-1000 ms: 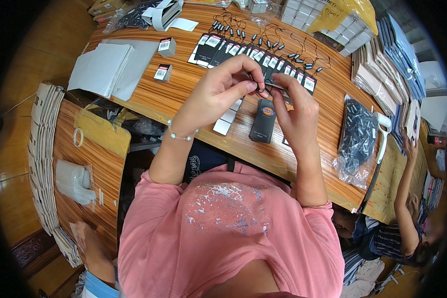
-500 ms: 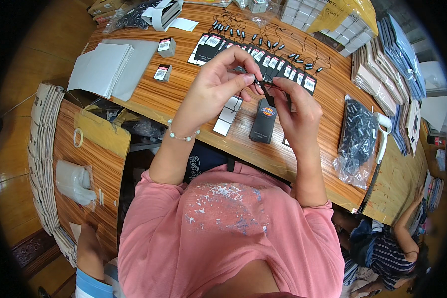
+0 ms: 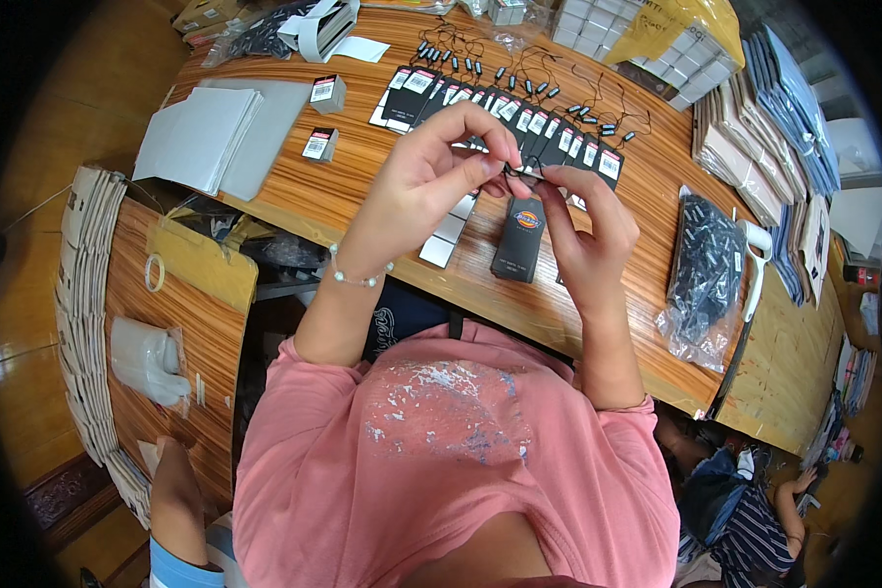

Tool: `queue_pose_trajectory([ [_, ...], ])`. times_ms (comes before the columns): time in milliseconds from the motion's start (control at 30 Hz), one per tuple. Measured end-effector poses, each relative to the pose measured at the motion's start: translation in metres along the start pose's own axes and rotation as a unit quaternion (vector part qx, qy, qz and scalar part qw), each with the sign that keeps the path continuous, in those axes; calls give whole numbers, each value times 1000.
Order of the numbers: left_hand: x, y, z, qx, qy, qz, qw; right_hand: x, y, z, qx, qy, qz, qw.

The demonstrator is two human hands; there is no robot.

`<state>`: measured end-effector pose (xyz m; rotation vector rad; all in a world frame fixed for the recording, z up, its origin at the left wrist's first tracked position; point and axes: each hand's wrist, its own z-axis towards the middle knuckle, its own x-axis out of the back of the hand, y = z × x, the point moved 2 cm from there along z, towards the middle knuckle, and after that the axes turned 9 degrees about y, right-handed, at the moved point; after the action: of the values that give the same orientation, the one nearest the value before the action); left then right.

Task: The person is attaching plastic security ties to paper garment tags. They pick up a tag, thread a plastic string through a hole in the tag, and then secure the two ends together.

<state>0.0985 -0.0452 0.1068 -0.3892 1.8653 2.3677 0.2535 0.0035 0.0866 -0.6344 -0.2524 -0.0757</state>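
Two bare hands above one table (image 3: 289, 186): the fingers of the left hand (image 3: 416, 176) and the right hand (image 3: 594, 230) pinch narrowly on one thin black cord (image 3: 511, 171), held between them. Below the hands lies one stack of black tags (image 3: 517, 247), with one white label strip (image 3: 442, 242) to its left. Beyond runs one row of overlapping tags (image 3: 543, 144), more than ten, the exact count hidden. Two small label blocks (image 3: 319, 145) stand at left; one clear bag (image 3: 704, 260) and one white-handled tool (image 3: 756, 257) lie at right
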Motion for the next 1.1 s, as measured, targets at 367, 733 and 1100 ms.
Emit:
queue_pose_trajectory([
  [367,-9,5,-14,-5,-56,7,998,6,-2,-13,199,100,-23,974],
  [733,-10,17,-16,-45,-144,93,984,13,-8,-20,225,94,-5,970],
  [1100,-1,15,-6,-35,-66,-19,997,-2,-2,-17,-279,-97,444,846],
])
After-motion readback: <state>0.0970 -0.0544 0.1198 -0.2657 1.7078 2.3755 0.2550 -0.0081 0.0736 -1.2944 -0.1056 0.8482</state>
